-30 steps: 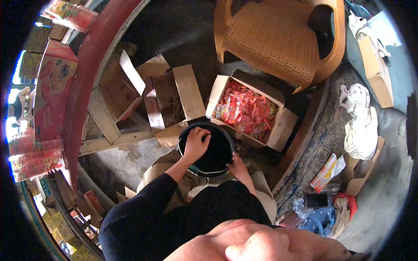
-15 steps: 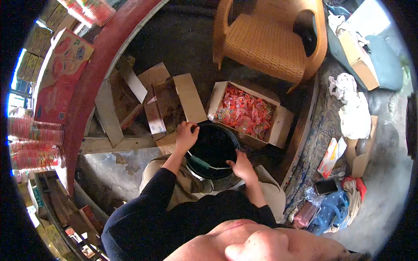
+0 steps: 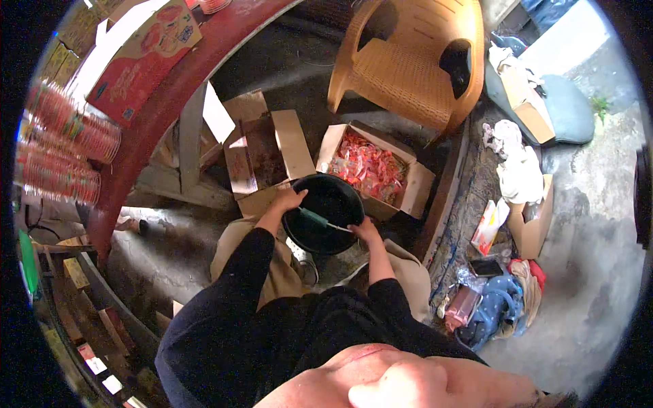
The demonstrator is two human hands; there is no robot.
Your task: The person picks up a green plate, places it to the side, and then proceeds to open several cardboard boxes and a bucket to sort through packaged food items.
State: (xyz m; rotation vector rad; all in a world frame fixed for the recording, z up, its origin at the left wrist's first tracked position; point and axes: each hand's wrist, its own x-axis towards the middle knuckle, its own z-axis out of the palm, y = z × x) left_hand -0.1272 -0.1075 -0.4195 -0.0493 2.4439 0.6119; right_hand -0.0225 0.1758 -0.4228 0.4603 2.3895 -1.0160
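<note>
Head view shows you an open brown cardboard box (image 3: 294, 144) on the floor (image 3: 269, 68), flaps spread, its inside too dim to tell. About as large, a red printed carton (image 3: 143, 64) stands on the red worktop (image 3: 170, 92) along your left, close to its inner edge. Just right of the brown box, nearer the floor's right edge, a shallower open cardboard box (image 3: 418, 190) is heaped with red and clear plastic-wrapped pieces (image 3: 364, 163).

Your black round plastic bucket (image 3: 323, 243) is between your knees, just in front of both floor boxes; its dark inside hides any contents. Your left hand (image 3: 287, 200) grasps its left rim and your right hand (image 3: 365, 230) its right rim, with the green handle grip (image 3: 313, 217) lying across the opening.

Around you, the dark, worn floor reaches a woven-pattern orange-brown plastic armchair (image 3: 401, 75) beyond the boxes. Along its right edge runs patterned blue-grey fabric (image 3: 449, 217), with a white cloth bundle (image 3: 522, 177) and a blue dotted cloth (image 3: 500, 302) beside it. Stacked red-patterned clear cups (image 3: 61, 173) lie at the worktop's left end, and a flat black rectangular device (image 3: 486, 268) sits above the dotted cloth.
</note>
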